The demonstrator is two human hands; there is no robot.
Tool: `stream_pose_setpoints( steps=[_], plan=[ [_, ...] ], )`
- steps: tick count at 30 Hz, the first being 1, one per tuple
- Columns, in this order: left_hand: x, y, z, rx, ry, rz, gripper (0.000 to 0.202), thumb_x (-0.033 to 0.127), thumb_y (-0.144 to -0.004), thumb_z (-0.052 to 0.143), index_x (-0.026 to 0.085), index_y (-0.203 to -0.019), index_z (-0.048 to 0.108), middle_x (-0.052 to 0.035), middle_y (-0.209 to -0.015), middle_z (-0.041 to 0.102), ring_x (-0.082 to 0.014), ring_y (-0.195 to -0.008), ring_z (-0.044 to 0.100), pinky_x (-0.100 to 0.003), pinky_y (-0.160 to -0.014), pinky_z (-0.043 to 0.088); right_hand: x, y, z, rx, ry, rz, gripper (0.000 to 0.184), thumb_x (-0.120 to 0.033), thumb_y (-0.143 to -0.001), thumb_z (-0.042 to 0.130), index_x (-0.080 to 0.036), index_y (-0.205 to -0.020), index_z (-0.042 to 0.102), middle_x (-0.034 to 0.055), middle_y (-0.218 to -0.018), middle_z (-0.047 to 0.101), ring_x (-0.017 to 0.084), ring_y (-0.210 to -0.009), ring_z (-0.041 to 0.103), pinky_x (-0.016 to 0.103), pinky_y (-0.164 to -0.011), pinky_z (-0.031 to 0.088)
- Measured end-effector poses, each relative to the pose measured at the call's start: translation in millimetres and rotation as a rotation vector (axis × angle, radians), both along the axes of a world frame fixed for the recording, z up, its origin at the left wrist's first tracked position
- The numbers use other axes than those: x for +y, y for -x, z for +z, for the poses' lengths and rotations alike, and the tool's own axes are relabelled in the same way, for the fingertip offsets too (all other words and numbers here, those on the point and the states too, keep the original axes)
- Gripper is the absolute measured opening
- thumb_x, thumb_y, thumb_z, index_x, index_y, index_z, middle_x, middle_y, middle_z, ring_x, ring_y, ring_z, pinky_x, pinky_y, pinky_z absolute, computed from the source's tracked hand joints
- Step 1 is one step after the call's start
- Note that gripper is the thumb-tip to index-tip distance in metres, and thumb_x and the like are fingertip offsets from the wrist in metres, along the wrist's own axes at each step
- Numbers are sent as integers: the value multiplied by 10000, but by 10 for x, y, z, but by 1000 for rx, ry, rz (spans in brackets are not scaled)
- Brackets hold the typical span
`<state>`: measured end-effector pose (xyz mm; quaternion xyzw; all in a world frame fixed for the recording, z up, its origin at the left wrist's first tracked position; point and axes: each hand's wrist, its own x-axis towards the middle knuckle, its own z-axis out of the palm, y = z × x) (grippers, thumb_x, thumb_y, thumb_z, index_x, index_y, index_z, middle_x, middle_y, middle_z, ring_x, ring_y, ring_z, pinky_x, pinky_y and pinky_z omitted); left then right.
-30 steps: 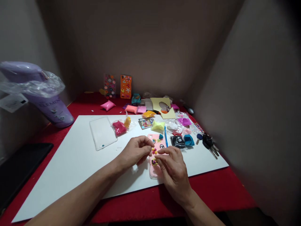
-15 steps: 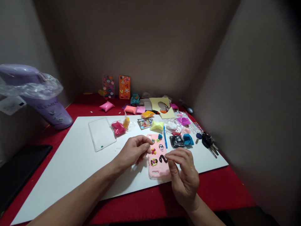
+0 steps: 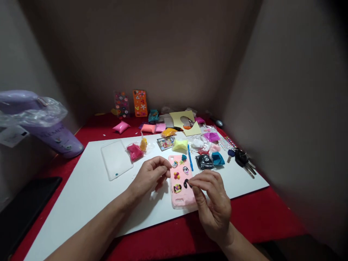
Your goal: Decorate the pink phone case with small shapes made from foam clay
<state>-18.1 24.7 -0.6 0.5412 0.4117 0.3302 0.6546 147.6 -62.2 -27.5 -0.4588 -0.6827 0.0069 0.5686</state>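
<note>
A pink phone case [image 3: 182,199] lies on the white board, bearing small clay decorations: a pink and yellow flower [image 3: 177,175], a round black and white piece [image 3: 185,170] and a yellow and black piece [image 3: 177,188]. A curved black clay strip [image 3: 186,183] rests on the case, its right end hidden by my right hand [image 3: 213,201]. That hand's thumb and forefinger pinch at the strip's end. My left hand [image 3: 152,174] hovers by the case's left edge, fingers loosely curled and slightly apart, with nothing visible in them.
A blue tool [image 3: 190,158] lies beyond the case. Around it are clay packets: yellow [image 3: 180,145], black [image 3: 204,162] and red [image 3: 135,152]. A clear case [image 3: 116,161] is at left, keys [image 3: 244,162] at right. A purple tumbler [image 3: 58,139] stands far left.
The view has shifted slightly. My right fingertips now cover more of the black clay strip's right end. My left hand stays by the case's left edge.
</note>
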Motion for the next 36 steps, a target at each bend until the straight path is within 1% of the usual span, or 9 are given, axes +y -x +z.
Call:
stream_pose_setpoints(
  steps=[5,8,16,21,24,27,30,33,36],
  plan=[
    [5,2,8,-15,-3,6,116,239,-773,575,153,-850,556,23,-656,561,-56,-431,410,-157,-341,331,11,-2,12,16,-8,-13,237,-40,-824,526,-211,-952,627,48,-849,625,210,-882,541,438,-808,450],
    [4,2,16,-9,-19,-12,139,267,-779,599,143,-833,566,19,-655,560,-56,-451,409,-161,-364,347,13,-2,2,30,-4,-16,225,-46,-823,531,-207,-947,628,49,-852,626,208,-886,540,442,-821,451],
    [33,3,0,25,-42,-29,208,343,-811,578,158,-735,521,22,-646,547,-54,-434,385,-163,-365,319,15,-1,4,51,3,9,208,-69,-834,519,-212,-942,626,48,-844,624,206,-866,552,427,-795,468],
    [54,9,-31,80,-87,-40,323,411,-850,535,147,-667,499,23,-619,540,-40,-400,371,-167,-363,269,3,2,10,65,8,33,209,-55,-826,528,-202,-940,623,51,-840,624,204,-874,547,416,-794,468],
    [72,13,-53,89,-108,-40,332,404,-831,578,143,-643,494,43,-552,489,-35,-388,354,-168,-374,255,2,15,-10,61,4,43,204,-64,-824,532,-203,-939,626,51,-843,630,203,-871,552,415,-793,471],
    [86,8,-74,80,-122,-18,272,366,-792,633,145,-681,518,56,-521,465,-39,-383,350,-165,-374,255,11,16,-8,81,18,44,178,-93,-841,522,-208,-920,632,47,-831,632,201,-857,559,415,-791,472],
    [92,-6,-84,78,-119,15,261,375,-777,640,147,-707,536,46,-536,490,-46,-388,373,-164,-366,255,23,-37,90,185,46,23,143,-135,-873,502,-203,-871,627,44,-813,621,196,-843,562,394,-770,472],
    [88,-22,-78,96,-130,42,308,406,-783,625,149,-653,515,39,-531,495,-43,-387,369,-161,-362,250,51,-148,303,278,44,-15,123,-168,-890,501,-206,-866,615,37,-845,616,191,-866,567,393,-802,466],
    [78,-31,-68,131,-178,65,359,449,-815,575,152,-623,508,43,-482,472,-42,-362,340,-167,-358,227,147,-255,509,233,-26,-19,122,-166,-889,508,-211,-887,621,34,-890,617,188,-899,568,398,-836,460]
  ],
)
